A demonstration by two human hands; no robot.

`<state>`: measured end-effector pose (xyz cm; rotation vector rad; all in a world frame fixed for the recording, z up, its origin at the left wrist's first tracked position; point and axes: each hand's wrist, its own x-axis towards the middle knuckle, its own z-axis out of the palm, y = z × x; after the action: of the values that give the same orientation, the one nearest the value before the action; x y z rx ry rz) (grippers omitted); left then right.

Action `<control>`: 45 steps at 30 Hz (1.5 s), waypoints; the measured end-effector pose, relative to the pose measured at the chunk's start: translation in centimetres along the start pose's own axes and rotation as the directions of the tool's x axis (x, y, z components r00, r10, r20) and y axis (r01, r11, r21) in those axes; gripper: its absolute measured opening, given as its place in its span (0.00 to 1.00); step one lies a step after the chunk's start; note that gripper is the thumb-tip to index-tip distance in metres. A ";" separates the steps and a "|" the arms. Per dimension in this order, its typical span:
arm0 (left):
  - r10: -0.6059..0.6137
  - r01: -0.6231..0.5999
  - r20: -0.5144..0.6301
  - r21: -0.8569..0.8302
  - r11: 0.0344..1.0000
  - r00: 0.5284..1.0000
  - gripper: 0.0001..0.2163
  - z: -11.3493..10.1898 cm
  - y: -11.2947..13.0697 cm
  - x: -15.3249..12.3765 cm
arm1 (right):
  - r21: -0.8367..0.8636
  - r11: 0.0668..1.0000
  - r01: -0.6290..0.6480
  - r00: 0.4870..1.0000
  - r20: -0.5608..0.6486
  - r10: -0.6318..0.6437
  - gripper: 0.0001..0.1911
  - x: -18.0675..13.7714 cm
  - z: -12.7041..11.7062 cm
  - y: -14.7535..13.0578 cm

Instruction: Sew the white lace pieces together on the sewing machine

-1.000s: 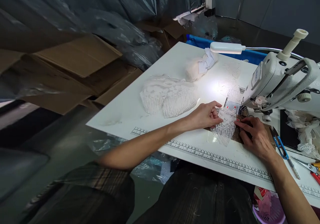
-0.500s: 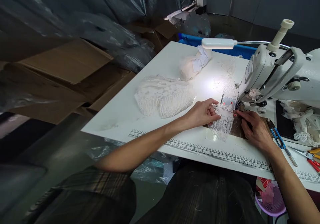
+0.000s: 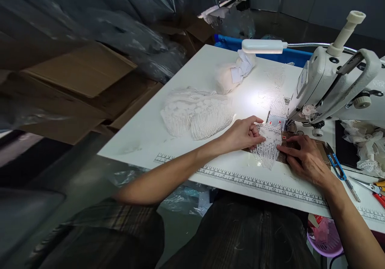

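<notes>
A piece of white lace (image 3: 268,144) lies in front of the needle of a white sewing machine (image 3: 321,84). My left hand (image 3: 245,134) pinches the lace at its upper left edge, thumb and fingers closed. My right hand (image 3: 306,156) rests on the brown plate beside it, fingers apart, with the index fingertip at the lace's right edge. More lace (image 3: 276,100) lies behind the needle area. To the left sits a bundle of lace (image 3: 197,114), with a wrapped pale roll (image 3: 230,76) behind it.
Blue thread snips (image 3: 337,165) and scissors (image 3: 365,184) lie right of my right hand. A lamp (image 3: 264,46) shines over the white table (image 3: 138,140). Cardboard boxes (image 3: 81,68) stand to the left. A purple basket (image 3: 326,243) is below the table edge.
My right index finger has moved from close by the needle down and left to the lace's right edge. My left hand keeps its pinch. The view has shifted slightly.
</notes>
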<state>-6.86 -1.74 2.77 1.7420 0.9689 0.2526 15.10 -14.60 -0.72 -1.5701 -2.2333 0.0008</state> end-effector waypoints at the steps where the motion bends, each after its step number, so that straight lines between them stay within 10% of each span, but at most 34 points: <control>1: 0.006 -0.006 0.004 0.006 1.000 1.000 0.24 0.0 -0.2 0.0 | -0.013 1.000 -0.002 1.000 0.005 0.002 0.19 0.0 0.0 -0.1; 5: 0.258 -0.226 -0.109 0.243 0.943 0.960 0.16 -0.1 -1.1 0.4 | -0.039 0.999 -0.004 1.000 0.001 0.004 0.19 0.0 0.1 -0.3; 9: 0.809 -0.543 -0.001 0.741 0.396 0.588 0.10 0.5 -1.4 1.4 | -0.069 0.997 0.013 1.000 -0.012 -0.014 0.19 0.0 0.0 -0.6; 13: 0.828 -0.628 0.417 0.771 -0.104 0.374 0.13 1.3 -0.6 2.9 | -0.088 0.996 0.023 0.999 -0.024 -0.025 0.19 0.2 0.0 -0.7; 22: 0.683 -0.588 0.531 0.788 -0.181 0.501 0.20 1.4 -0.5 3.9 | -0.090 0.996 0.008 1.000 -0.022 -0.010 0.19 0.2 -0.1 -0.8; 45: 0.679 -0.655 0.357 0.716 0.242 0.642 0.20 1.0 -0.8 4.7 | 0.003 0.997 -0.078 0.989 -0.126 0.078 0.19 0.5 0.9 -0.2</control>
<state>-3.58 0.97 0.28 3.0157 0.2010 0.4224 14.45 -14.01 -1.32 -1.6117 -2.0751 -0.0768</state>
